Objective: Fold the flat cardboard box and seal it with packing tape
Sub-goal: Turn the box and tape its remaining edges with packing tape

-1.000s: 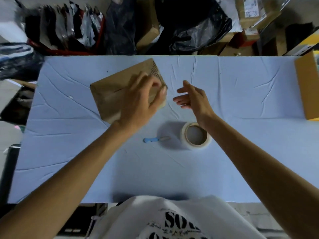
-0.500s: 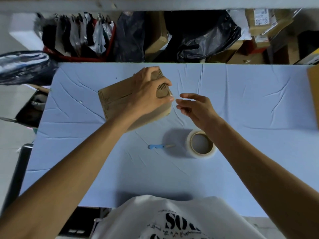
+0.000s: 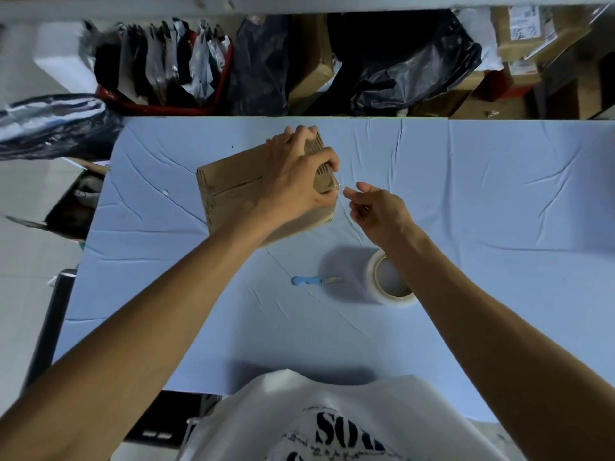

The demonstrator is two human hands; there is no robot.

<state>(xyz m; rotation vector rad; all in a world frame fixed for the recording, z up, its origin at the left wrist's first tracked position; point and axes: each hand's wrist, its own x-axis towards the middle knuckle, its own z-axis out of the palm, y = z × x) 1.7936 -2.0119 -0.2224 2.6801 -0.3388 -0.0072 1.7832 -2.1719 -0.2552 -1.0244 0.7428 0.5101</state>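
Here, corrugated cardboard box point(image 3: 233, 191), left hand point(image 3: 299, 176) gripping

Blue-clothed table point(image 3: 466, 194); perhaps black bags point(image 3: 416, 68) behind; pale floor point(image 3: 20, 294).

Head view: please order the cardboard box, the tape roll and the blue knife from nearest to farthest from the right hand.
1. cardboard box, just left of the right hand.
2. tape roll, partly under the forearm.
3. blue knife, left of the roll.

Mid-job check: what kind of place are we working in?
Likely a small packing or shipping stockroom: a cardboard box and tape roll on the cloth-covered table, labelled parcels and black bags stacked behind.
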